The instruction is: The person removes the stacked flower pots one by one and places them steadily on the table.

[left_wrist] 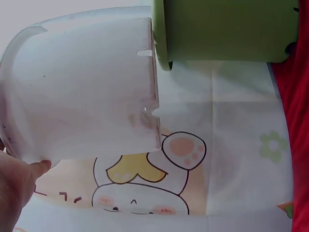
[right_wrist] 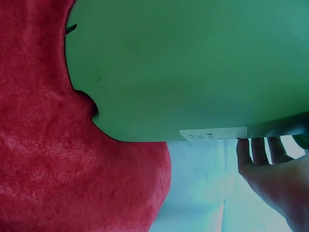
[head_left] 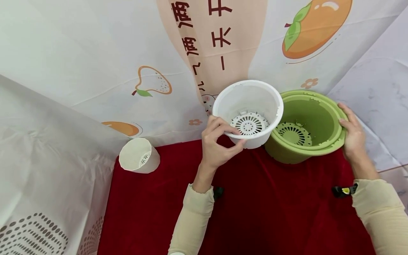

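Note:
In the head view my left hand [head_left: 216,140] pinches the near rim of a white plastic flowerpot [head_left: 250,140], thumb outside and fingers at the inner edge. The pot has a slotted bottom and hangs in the air. By the left wrist view, the white pot's [left_wrist: 82,92] base is about level with the green flowerpot's [left_wrist: 231,31] rim. My right hand [head_left: 352,131] grips the right rim of that larger green flowerpot [head_left: 287,154], whose rim looks doubled. In the right wrist view several fingers [right_wrist: 259,152] touch the green wall beside a white label [right_wrist: 212,133].
A small cream pot [head_left: 149,164] with a perforated bottom stands at the left of the red cloth [head_left: 255,205]. Behind rises a white printed sheet [head_left: 108,67] with fruit drawings and lettering. Another pale sheet [head_left: 41,170] hangs on the left.

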`<action>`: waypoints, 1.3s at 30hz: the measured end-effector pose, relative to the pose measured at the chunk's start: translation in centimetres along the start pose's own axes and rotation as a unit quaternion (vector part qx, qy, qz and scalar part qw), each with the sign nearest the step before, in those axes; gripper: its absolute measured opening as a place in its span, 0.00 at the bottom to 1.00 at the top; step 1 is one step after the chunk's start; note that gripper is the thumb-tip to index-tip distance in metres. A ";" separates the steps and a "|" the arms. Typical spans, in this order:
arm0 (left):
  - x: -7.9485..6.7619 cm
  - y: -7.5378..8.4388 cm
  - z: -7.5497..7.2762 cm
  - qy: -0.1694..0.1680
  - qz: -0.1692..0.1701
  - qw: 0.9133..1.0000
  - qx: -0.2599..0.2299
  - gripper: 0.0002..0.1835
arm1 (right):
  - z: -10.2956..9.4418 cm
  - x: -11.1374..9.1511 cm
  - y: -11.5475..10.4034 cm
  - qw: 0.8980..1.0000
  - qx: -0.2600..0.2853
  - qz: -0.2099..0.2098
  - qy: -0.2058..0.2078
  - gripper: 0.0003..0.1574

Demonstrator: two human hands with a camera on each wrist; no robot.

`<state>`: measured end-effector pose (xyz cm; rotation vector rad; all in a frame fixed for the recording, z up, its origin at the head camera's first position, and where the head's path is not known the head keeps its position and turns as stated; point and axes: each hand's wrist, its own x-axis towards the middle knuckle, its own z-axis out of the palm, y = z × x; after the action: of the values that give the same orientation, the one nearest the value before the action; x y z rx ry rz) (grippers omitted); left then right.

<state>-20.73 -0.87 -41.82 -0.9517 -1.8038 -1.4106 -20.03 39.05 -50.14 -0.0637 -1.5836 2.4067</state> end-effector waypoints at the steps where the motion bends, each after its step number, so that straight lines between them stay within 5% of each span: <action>1: -0.1 0.0 -0.1 0.000 -0.001 1.000 0.001 0.07 | 0.0 0.0 0.0 1.000 0.000 -0.001 -0.001 0.32; 11: -1.0 -0.5 -1.1 0.005 -0.009 1.000 0.023 0.06 | 0.1 0.1 -0.2 0.999 0.048 -0.001 0.001 0.32; 39: -5.0 -1.7 -3.2 0.018 -0.062 0.997 0.048 0.08 | 0.4 -0.1 -0.2 0.998 0.064 0.016 0.004 0.31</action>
<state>-19.35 -4.99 -46.16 -0.7707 -1.9135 -1.3934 -20.00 38.75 -49.81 -0.0750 -1.4307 2.5231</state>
